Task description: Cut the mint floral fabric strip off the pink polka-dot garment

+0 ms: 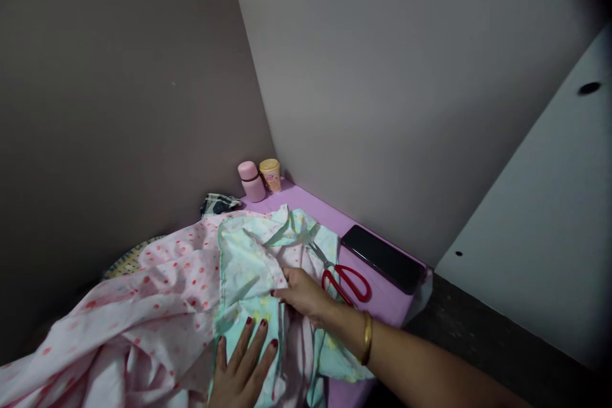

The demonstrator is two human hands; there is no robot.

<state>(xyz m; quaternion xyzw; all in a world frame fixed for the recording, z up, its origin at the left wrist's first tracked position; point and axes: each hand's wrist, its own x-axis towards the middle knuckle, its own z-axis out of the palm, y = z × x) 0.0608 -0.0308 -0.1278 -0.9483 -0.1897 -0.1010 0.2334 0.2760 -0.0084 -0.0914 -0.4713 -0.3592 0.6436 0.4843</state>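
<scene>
A mint green cloth with yellow marks [239, 261] lies over a pink cloth with red dots [176, 287], both rumpled on the purple tabletop. My left hand [243, 366] rests on the green cloth near the bottom, fingers spread. Just above and to its right, my right hand [306, 293] pinches a folded edge of the cloth between thumb and fingers; a gold bangle is on that wrist. Red-handled scissors [351, 284] lie beside my right hand, their blade tips at the cloth's edge.
A black phone [382, 258] lies near the right edge of the purple table [315, 204]. At the far corner stand a pink bottle [252, 183] and a yellow-lidded cup [271, 177]. A woven basket [128, 262] shows at the left. Grey panels rise behind the table.
</scene>
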